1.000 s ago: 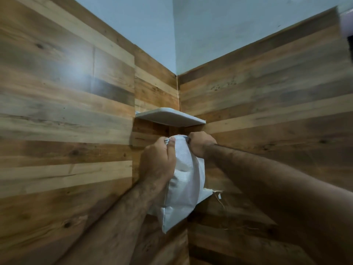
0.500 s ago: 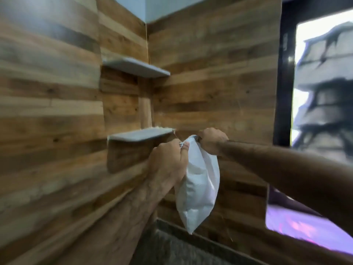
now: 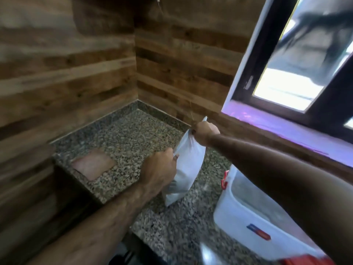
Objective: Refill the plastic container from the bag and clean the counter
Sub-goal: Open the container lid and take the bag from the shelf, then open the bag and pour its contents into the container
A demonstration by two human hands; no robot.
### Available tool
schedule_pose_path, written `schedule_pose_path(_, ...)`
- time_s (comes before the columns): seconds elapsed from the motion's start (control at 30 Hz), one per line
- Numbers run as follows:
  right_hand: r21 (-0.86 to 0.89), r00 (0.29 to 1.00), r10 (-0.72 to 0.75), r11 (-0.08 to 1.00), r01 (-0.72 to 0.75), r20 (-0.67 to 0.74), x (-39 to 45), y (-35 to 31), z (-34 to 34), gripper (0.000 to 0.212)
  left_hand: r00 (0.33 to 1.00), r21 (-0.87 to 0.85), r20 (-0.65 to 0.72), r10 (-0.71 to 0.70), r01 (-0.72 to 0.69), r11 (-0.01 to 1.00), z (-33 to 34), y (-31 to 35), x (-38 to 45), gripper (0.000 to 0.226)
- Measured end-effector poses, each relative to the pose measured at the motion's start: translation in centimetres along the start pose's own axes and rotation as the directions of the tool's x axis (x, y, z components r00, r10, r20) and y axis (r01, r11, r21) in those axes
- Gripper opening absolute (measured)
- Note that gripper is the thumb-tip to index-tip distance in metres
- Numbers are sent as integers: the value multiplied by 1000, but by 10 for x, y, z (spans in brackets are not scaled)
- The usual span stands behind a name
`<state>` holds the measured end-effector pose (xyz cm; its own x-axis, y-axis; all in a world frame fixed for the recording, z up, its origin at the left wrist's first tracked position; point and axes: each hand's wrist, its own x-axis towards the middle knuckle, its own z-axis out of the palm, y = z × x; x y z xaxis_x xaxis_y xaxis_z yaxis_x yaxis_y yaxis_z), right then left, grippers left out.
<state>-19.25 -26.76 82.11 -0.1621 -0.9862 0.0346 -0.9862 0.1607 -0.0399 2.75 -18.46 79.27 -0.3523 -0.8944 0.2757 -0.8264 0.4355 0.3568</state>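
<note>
Light source: I see daylight from the window, overexposed.
Interior: dim wood walls.
Blur: motion smear throughout.
Edges: wide-angle bending.

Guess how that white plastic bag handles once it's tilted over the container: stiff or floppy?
Probably floppy: the white plastic bag hangs creased from the right hand and left hand, both pinching its top edge. Its lower part looks darker and fuller, so the contents likely shift fast when tipped. The thin film may slip; keep both pinches.
</note>
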Motion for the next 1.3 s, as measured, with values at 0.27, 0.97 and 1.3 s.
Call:
schedule_pose_path(0.27, -46, 995, -95, 994, 97, 43, -53, 8, 45, 33, 992, 64, 123, -33, 25, 998, 40, -5, -76, 38)
schedule_pose_path(0.97, 298, 891, -446, 842, 450, -86, -175, -84, 78, 20, 949, -628, 180, -258, 313, 712, 37, -127, -136, 76)
schedule_pose_path(1.3, 675, 997, -65, 735, 69, -31, -167, -64, 59, 45, 971, -320, 238, -20, 98, 942, 49, -66, -108, 43)
